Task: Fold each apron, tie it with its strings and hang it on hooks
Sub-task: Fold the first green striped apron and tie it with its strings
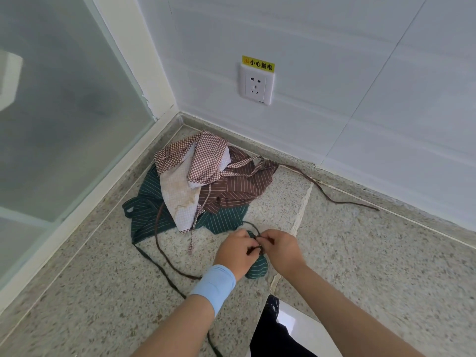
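A: How far along?
B: One green striped apron (257,270) is rolled, below the wall socket (256,85). The left hand (238,249) and right hand (282,249) both pinch its string (251,224), apparently knotting.
A: What's left?
B: A heap of loose aprons (239,186) lies nearer the socket, unfolded. Likely nothing's hung.

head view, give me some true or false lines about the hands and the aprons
1. The left hand and right hand pinch a string over a rolled green striped bundle. True.
2. The corner pile is one apron. False: a checked apron, a brown striped apron and a green striped apron lie there.
3. A wall socket with a yellow label sits above the pile. True.
4. A blue band is on the right wrist. False: the blue band is on the left wrist.
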### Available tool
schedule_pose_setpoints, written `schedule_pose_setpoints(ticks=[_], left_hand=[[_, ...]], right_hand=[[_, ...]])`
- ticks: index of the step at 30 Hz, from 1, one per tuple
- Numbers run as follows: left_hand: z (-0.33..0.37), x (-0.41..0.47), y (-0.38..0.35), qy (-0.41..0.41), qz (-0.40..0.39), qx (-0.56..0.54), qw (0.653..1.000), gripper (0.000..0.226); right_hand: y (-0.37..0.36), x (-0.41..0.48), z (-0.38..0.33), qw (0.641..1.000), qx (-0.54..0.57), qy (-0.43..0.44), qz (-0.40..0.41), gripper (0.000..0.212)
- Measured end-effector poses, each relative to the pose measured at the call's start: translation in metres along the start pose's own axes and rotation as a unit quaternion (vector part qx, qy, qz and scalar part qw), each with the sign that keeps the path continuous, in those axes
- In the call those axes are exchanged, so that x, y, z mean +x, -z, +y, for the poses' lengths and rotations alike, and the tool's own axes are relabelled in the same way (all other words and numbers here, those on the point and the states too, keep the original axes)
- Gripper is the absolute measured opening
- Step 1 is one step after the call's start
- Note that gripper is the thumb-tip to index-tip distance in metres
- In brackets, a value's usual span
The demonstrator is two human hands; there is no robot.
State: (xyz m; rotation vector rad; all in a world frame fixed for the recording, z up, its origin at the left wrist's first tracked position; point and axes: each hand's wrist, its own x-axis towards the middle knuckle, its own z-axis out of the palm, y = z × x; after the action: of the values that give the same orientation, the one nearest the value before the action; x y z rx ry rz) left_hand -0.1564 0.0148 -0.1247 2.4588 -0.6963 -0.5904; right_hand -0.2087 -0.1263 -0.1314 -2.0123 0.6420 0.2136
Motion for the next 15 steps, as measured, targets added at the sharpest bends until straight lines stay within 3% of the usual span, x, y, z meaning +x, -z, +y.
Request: schedule_pose_setpoints(ticks=[3,5,10,15], left_hand=[[0.003,-0.009,-0.005,-0.03,0.049,0.052,0.997,0.021],[0.004,-0.014,-0.006,-0.021,0.053,0.065,0.996,0.024],[0.0,-0.019,-0.003,-0.025,0.051,0.071,0.996,0.028],[-0.003,-0.015,0.002,-0.011,0.043,0.003,0.999,0.018]], right_hand=[[-0.002,-0.005,-0.008,0.98,0.16,-0.106,0.046,0.007],[-0.004,-0.01,-0.01,0.972,0.189,-0.134,0.046,0.011],[0.003,-0.014,-0.013,0.991,0.109,-0.075,-0.024,0.02],[0.017,-0.021,-0.007,0.994,-0.048,0.031,-0.097,0.007]])
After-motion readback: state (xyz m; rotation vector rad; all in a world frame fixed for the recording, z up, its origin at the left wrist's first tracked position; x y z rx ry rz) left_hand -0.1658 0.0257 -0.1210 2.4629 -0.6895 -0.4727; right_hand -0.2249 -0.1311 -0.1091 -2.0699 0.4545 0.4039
